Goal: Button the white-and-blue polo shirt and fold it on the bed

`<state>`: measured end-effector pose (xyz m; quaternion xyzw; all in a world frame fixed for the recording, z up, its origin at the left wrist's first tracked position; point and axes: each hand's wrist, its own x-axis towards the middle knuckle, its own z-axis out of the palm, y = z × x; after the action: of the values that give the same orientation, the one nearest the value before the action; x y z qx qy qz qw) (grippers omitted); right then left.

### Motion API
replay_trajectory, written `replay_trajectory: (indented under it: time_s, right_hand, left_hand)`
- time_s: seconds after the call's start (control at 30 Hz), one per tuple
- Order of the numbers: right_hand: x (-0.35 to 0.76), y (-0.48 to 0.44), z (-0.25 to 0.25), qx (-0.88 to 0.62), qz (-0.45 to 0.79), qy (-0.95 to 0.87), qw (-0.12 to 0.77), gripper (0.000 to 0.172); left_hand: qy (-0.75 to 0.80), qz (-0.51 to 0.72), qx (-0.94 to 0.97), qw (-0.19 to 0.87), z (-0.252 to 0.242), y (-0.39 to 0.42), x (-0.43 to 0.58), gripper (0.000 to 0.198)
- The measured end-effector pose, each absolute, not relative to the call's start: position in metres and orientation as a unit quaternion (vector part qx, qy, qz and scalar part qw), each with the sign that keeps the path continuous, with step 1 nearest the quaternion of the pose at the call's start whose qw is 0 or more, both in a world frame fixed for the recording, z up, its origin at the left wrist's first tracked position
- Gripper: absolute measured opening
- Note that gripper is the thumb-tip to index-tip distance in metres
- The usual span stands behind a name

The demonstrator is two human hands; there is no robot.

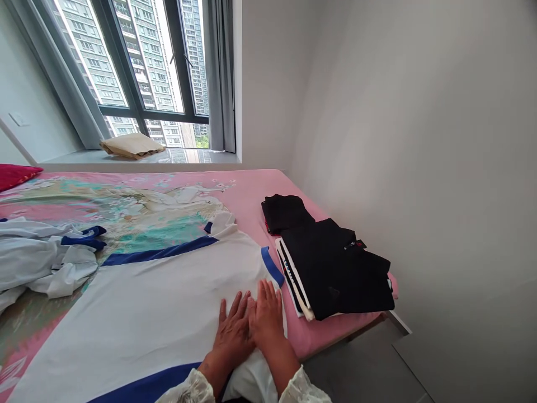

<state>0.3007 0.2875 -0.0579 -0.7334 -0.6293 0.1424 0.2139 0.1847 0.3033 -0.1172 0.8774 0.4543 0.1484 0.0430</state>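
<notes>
A white shirt with blue side bands and a blue collar [168,305] lies spread out on the bed, its collar end toward the right. My left hand [235,329] rests flat on the shirt near the collar, fingers apart. Beside it, touching it, my right hand [265,315] also lies flat on the cloth, its fingers stretched out just below the blue collar band. Nothing is held in either hand. Part of the shirt's near edge is hidden under my forearms.
To the right, a stack of folded clothes [335,268] with black ones on top sits near the bed's edge. Crumpled white and blue clothing [46,260] lies at left on the pink patterned bedsheet [255,196]. A beige folded item [132,145] rests on the windowsill. A wall [419,168] stands right.
</notes>
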Motion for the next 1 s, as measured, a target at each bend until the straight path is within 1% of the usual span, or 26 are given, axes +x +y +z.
replay_trajectory:
  time_s: [0.07, 0.13, 0.17, 0.23, 0.3, 0.37, 0.43, 0.5, 0.53, 0.57, 0.7, 0.87, 1.0]
  right_hand:
    - [0.286, 0.301, -0.049, -0.64, 0.176, -0.713, 0.226, 0.052]
    - [0.28, 0.322, -0.049, -0.562, 0.216, -0.776, 0.19, 0.051]
    - [0.281, 0.335, -0.051, -0.554, 0.223, -0.785, 0.166, 0.052]
    - [0.288, 0.359, -0.057, -0.617, 0.202, -0.749, 0.134, 0.056]
    - [0.293, 0.377, -0.06, -0.704, 0.161, -0.68, 0.129, 0.06]
    - [0.291, 0.386, -0.06, -0.734, 0.135, -0.652, 0.13, 0.06]
    - [0.283, 0.387, -0.06, -0.658, 0.15, -0.726, 0.134, 0.058]
    - [0.273, 0.386, -0.063, -0.545, 0.182, -0.81, 0.118, 0.055]
    - [0.269, 0.387, -0.066, -0.518, 0.194, -0.827, 0.104, 0.055]
    - [0.266, 0.389, -0.069, -0.523, 0.199, -0.824, 0.091, 0.056]
    - [0.26, 0.414, -0.077, -0.663, 0.171, -0.725, 0.075, 0.063]
    - [0.265, 0.452, -0.077, -0.682, 0.173, -0.708, 0.064, 0.056]
    - [0.283, 0.479, -0.07, -0.767, 0.147, -0.621, 0.067, 0.071]
  left_hand:
    - [0.474, 0.157, 0.866, 0.027, -0.118, 0.303, 0.187, 0.064]
    - [0.489, 0.169, 0.855, 0.016, -0.116, 0.302, 0.188, 0.061]
    - [0.487, 0.17, 0.856, 0.02, -0.114, 0.302, 0.188, 0.061]
    - [0.465, 0.163, 0.869, 0.044, -0.11, 0.302, 0.185, 0.067]
    - [0.443, 0.152, 0.88, 0.074, -0.106, 0.301, 0.182, 0.073]
    - [0.438, 0.15, 0.882, 0.09, -0.104, 0.301, 0.18, 0.072]
    - [0.442, 0.156, 0.878, 0.091, -0.103, 0.301, 0.179, 0.07]
    - [0.461, 0.168, 0.868, 0.077, -0.103, 0.3, 0.18, 0.072]
    - [0.465, 0.171, 0.866, 0.072, -0.103, 0.3, 0.18, 0.074]
    - [0.463, 0.171, 0.867, 0.071, -0.103, 0.3, 0.18, 0.075]
    - [0.435, 0.151, 0.883, 0.09, -0.103, 0.298, 0.179, 0.079]
    - [0.437, 0.149, 0.883, 0.083, -0.109, 0.3, 0.175, 0.082]
    - [0.433, 0.142, 0.887, 0.08, -0.12, 0.304, 0.172, 0.081]
